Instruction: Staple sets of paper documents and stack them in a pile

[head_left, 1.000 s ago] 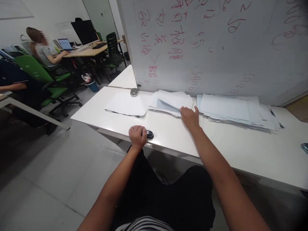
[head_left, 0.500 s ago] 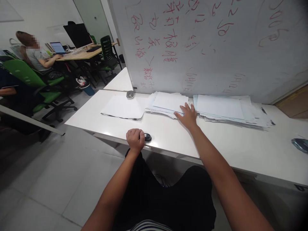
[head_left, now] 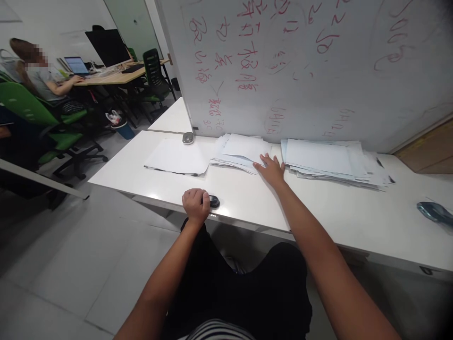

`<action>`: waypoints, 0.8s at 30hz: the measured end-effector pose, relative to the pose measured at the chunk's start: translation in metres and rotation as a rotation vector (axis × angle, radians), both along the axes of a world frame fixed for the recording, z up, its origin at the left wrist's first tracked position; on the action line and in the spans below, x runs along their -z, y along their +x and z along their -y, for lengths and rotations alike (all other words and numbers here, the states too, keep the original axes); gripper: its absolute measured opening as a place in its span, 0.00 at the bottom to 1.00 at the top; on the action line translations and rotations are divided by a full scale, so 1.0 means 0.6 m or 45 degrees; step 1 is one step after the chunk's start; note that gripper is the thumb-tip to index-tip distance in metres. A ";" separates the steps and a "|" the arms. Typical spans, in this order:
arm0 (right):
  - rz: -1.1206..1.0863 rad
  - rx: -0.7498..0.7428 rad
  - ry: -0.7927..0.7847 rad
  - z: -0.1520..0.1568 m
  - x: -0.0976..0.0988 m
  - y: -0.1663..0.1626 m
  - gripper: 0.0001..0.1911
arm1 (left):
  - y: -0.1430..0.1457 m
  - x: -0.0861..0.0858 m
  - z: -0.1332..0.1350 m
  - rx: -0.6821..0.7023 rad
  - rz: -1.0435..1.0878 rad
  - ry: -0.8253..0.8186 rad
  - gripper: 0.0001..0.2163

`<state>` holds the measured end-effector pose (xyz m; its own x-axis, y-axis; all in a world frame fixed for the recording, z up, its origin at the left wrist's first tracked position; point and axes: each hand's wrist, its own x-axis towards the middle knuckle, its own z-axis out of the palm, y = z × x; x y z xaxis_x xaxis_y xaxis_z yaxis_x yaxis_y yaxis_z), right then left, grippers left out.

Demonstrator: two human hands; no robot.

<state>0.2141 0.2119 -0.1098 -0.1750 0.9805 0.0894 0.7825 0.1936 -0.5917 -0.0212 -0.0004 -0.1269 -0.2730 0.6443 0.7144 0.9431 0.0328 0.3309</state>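
My left hand (head_left: 196,204) is closed at the front edge of the white desk, around a small black, rounded object (head_left: 214,201). Only one end of that object shows beside the fingers, so its kind is unclear. My right hand (head_left: 272,171) has its fingers spread at the right edge of the middle paper stack (head_left: 237,152). Its thumb and fingertips touch the sheets, and the top sheet bows up slightly near them. Just right of this hand lies a larger paper stack (head_left: 318,158). Left of the middle stack is a thin, flat set of sheets (head_left: 177,158).
A grey rounded device (head_left: 188,138) sits behind the left sheets. The whiteboard (head_left: 230,113) with red writing stands along the desk's back. A dark glossy object (head_left: 434,212) and a brown box (head_left: 428,148) are at the right. A person (head_left: 53,80) sits at a laptop beyond.
The top sheet of the middle stack now bows near my right hand, which has shifted slightly along its edge. My left hand stays on the black object. The whole view has shifted a little.
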 end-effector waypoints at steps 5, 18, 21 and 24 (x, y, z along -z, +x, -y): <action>0.021 0.008 0.008 0.001 0.001 -0.005 0.28 | 0.002 -0.006 0.000 -0.008 -0.006 0.012 0.11; 0.171 0.019 0.211 0.013 -0.006 -0.020 0.21 | 0.001 -0.004 0.001 -0.009 -0.038 0.022 0.11; 0.195 0.008 0.248 0.011 -0.005 -0.020 0.20 | 0.002 -0.004 0.001 -0.011 -0.037 0.008 0.11; 0.204 0.001 0.341 0.011 0.001 -0.019 0.20 | 0.002 -0.003 0.002 -0.016 -0.025 0.000 0.11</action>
<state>0.2025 0.2054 -0.1103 -0.2068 0.9258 0.3163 0.8619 0.3254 -0.3890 -0.0200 -0.0016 -0.1250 -0.2667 0.6409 0.7198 0.9490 0.0446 0.3120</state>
